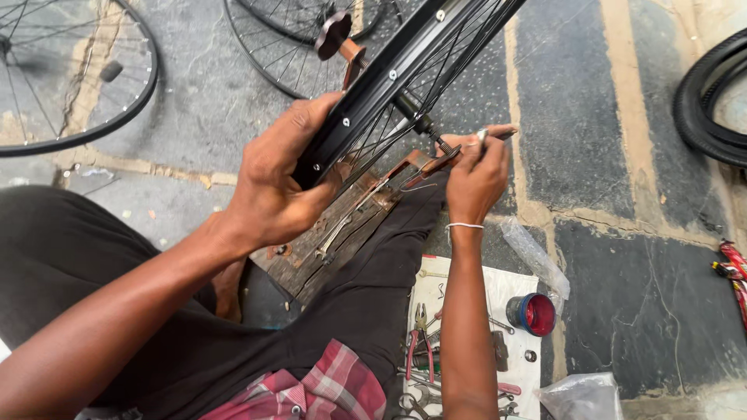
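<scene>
Wheel rim [389, 85], black and spoked, slants over the person's lap; the left hand [272, 187] is clamped around its lower end. The right hand [476, 173] pinches a small tool [436, 162] at the axle [424, 126]. Spare wheels [78, 78] crowd the stone floor [607, 194] behind. Below, pliers [420, 342] lie on a white cloth [525, 284] beside a red tin [534, 313] and clear bags [580, 397].

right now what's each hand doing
Left hand: closed on the wheel rim.
Right hand: closed, pinching a small tool at the hub axle.
</scene>
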